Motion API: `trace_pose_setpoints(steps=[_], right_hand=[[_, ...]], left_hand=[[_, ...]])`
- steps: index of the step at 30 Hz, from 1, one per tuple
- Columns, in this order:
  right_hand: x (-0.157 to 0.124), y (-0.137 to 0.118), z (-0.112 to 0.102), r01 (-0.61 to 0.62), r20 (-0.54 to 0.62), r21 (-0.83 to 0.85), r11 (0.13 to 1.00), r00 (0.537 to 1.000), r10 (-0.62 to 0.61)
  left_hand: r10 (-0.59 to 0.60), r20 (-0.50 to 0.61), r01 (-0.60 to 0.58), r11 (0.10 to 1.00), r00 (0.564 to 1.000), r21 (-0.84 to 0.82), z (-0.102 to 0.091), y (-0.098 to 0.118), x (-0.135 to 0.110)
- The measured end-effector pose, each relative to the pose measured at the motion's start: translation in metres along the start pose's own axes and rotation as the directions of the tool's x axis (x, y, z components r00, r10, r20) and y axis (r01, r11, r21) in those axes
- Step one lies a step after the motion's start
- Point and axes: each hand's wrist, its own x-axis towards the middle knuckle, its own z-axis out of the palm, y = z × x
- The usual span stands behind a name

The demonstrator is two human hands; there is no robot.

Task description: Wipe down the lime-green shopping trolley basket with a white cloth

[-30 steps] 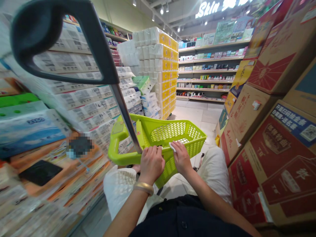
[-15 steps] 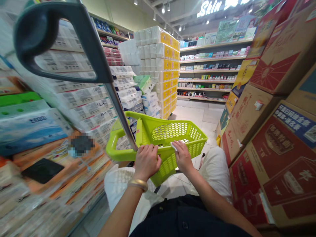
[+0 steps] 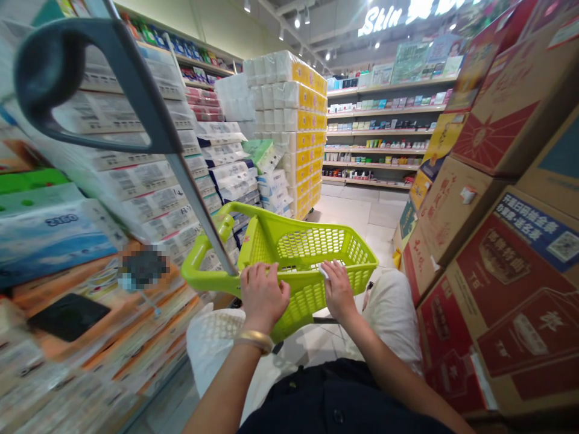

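Observation:
A lime-green shopping basket trolley (image 3: 298, 277) stands between my knees, its mesh basket pointing to the right. My left hand (image 3: 265, 295) is closed over the near rim, beside the foot of the metal pole (image 3: 199, 205). That pole leans up and left to a dark grey loop handle (image 3: 165, 123). Farther right along the same rim, my right hand (image 3: 339, 292) presses a small white wipe or tissue (image 3: 322, 271) under its fingers. Most of the wipe is hidden by the hand. Through the mesh, the basket shows no goods.
Stacked cartons (image 3: 502, 265) rise close on my right. On the left, piled packs hold a black phone-like slab (image 3: 67, 316) and a blurred-out object (image 3: 143, 266). Tissue packs (image 3: 307, 138) are stacked ahead; stocked shelves (image 3: 380, 129) stand behind, across the tiled floor (image 3: 348, 208).
The trolley's handle and pole have shifted left and tilted slightly. My left hand has slid a little left with its fingers spread more; my right hand has moved slightly right along the rim.

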Motion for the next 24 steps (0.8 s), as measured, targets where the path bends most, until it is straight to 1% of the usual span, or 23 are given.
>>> trace_pose_setpoints(steps=[1,2,4,5,7,9,11,13,15,18,20,22,24], right_hand=[[-0.001,-0.008,0.002,0.031,0.029,0.023,0.999,0.999,-0.031],[-0.001,-0.016,0.004,0.066,0.063,0.05,0.997,0.996,-0.069],[-0.002,-0.026,0.005,0.128,0.13,0.095,0.987,0.982,-0.14],[-0.002,-0.026,0.004,0.144,0.149,0.105,0.984,0.976,-0.159],[-0.002,-0.017,0.0,0.132,0.138,0.091,0.987,0.98,-0.144],[-0.001,-0.003,-0.006,0.073,0.08,0.048,0.996,0.994,-0.077],[-0.001,0.008,-0.009,-0.003,0.019,0.002,1.0,1.0,0.003],[0.0,0.007,-0.008,-0.048,-0.001,-0.021,0.999,0.999,0.048],[0.0,-0.004,-0.004,-0.021,0.04,-0.005,1.0,0.999,0.022],[-0.001,-0.022,0.001,0.103,0.148,0.066,0.992,0.983,-0.112],[-0.001,-0.024,0.0,0.14,0.164,0.087,0.986,0.975,-0.152],[-0.001,-0.016,-0.003,0.112,0.123,0.062,0.992,0.985,-0.119],[-0.001,-0.007,-0.006,0.051,0.069,0.015,0.999,0.996,-0.052]], left_hand=[[0.009,-0.025,-0.009,1.0,1.0,-0.01,0.002,0.006,-0.001],[0.045,-0.031,-0.046,0.999,0.999,-0.03,0.005,0.011,-0.003],[0.144,0.013,-0.143,0.986,0.989,-0.091,0.013,0.021,-0.007],[0.172,0.045,-0.167,0.979,0.984,-0.113,0.018,0.024,-0.009],[0.194,0.11,-0.179,0.975,0.975,-0.131,0.026,0.025,-0.012],[0.214,0.153,-0.195,0.972,0.965,-0.132,0.031,0.024,-0.015],[0.227,0.165,-0.205,0.969,0.96,-0.138,0.034,0.021,-0.016],[0.219,0.161,-0.196,0.97,0.962,-0.147,0.035,0.02,-0.017],[0.21,0.156,-0.187,0.971,0.965,-0.15,0.035,0.02,-0.018],[0.222,0.145,-0.2,0.968,0.964,-0.149,0.036,0.019,-0.019],[0.232,0.141,-0.211,0.966,0.962,-0.147,0.036,0.018,-0.021],[0.236,0.138,-0.216,0.966,0.962,-0.144,0.036,0.016,-0.022],[0.234,0.137,-0.214,0.966,0.963,-0.146,0.036,0.016,-0.022]])
